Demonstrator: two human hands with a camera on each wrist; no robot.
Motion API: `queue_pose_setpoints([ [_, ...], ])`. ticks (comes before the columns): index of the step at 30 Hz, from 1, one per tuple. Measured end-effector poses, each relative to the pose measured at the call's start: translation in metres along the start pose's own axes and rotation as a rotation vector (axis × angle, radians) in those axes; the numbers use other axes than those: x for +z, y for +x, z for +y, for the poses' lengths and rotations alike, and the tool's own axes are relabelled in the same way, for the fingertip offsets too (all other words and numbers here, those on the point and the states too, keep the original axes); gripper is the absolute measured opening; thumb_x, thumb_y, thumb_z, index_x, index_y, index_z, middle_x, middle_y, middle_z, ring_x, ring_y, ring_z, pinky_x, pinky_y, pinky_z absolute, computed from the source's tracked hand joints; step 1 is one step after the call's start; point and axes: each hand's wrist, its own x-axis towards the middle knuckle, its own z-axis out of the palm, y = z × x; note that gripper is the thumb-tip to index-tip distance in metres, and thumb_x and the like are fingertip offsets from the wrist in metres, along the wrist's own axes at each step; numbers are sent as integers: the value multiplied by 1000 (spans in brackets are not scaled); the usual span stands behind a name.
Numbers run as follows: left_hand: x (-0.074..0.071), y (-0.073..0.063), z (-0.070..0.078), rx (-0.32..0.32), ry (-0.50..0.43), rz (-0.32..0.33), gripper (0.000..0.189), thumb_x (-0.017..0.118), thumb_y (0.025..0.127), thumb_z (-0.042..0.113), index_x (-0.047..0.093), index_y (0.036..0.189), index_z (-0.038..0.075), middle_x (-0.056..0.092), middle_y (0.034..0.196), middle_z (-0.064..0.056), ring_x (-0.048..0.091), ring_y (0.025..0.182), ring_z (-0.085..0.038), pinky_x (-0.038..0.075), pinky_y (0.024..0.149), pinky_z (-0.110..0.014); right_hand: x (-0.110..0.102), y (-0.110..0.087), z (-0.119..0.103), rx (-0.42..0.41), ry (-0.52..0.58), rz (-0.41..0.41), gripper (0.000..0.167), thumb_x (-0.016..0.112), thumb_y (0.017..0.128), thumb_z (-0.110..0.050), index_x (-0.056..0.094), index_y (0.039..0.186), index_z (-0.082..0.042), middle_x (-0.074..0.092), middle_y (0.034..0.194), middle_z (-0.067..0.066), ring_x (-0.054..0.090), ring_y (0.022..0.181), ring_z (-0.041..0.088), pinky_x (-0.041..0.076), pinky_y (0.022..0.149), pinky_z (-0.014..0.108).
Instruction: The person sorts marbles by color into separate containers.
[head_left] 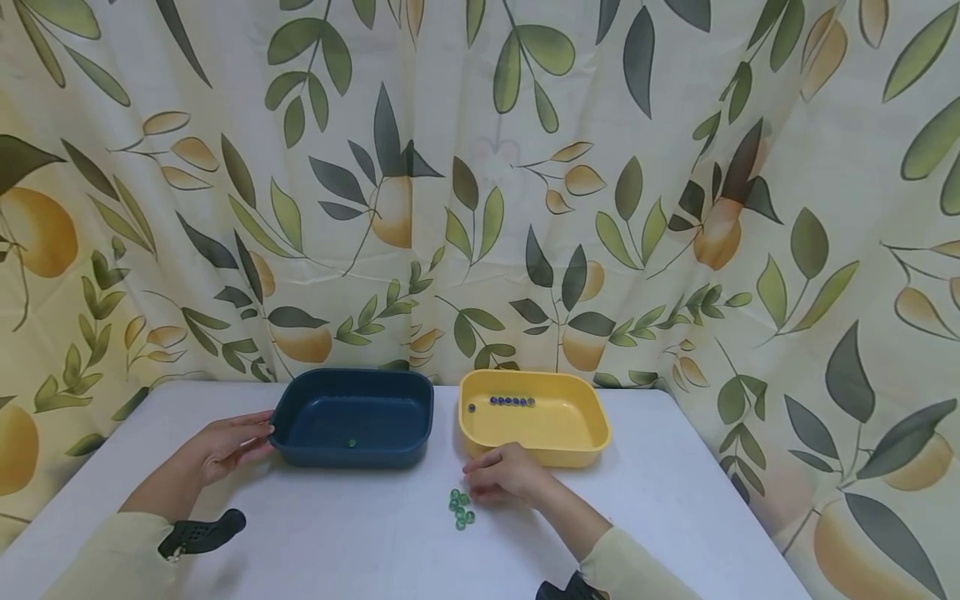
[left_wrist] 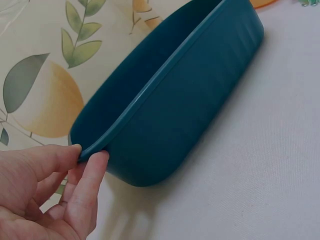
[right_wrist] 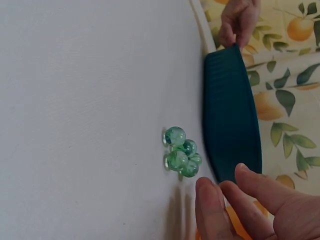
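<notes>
**Fingers of the left hand (head_left: 223, 446) grip the blue tray (head_left: 352, 458); those of the right hand (head_left: 508, 475) are relaxed**

Taking 12 o'clock as the far side in the head view, we find the left hand pinching the blue tray's rim at its 9 o'clock end. Inside that tray, toward 6 o'clock, we note one green marble (head_left: 352, 444). On the right hand the fingers are slightly bent, and we see nothing between them. This hand is just off the 2 o'clock side of a cluster of green marbles (head_left: 461, 524) on the white table (head_left: 337, 542); we cannot tell whether it touches the yellow tray (head_left: 570, 421).

The yellow tray stands at the blue tray's 3 o'clock, with a gap between. In it we record a row of blue marbles (head_left: 513, 402) toward 11 o'clock and a single blue marble (head_left: 472, 407) apart, at the row's 9 o'clock. Patterned curtain (head_left: 495, 275) hangs beyond the table at 12 o'clock.
</notes>
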Motion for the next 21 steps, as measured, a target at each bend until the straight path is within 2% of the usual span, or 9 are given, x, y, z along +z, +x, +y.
queue_pose_setpoints([
  [3,0,-1,1,2,1,-11,31,61,96,2,64,126,5,70,83,3,71,78,-12,59,85,-26,2,0,3,-8,-19,2,24,71,89,-9,71,110,2,74,93,11,69,76,16,62,75,30],
  [10,1,1,-1,-4,3,2,27,62,95,1,68,120,8,70,82,3,71,77,-12,59,84,-26,6,2,8,-6,-35,-1,21,72,88,-8,73,107,2,73,88,9,68,73,15,62,73,31],
  [16,0,2,-1,-4,9,-1,43,61,95,2,54,138,2,69,83,4,70,77,-11,59,83,-25,9,5,12,-7,-56,19,18,73,87,-6,74,104,2,73,83,7,67,69,13,62,69,30],
  [21,-2,2,-1,4,7,-17,50,60,96,1,46,144,0,69,84,5,70,78,-10,59,84,-25,10,7,14,-20,-76,23,16,74,85,-4,75,100,2,74,84,8,67,70,13,62,68,30],
])
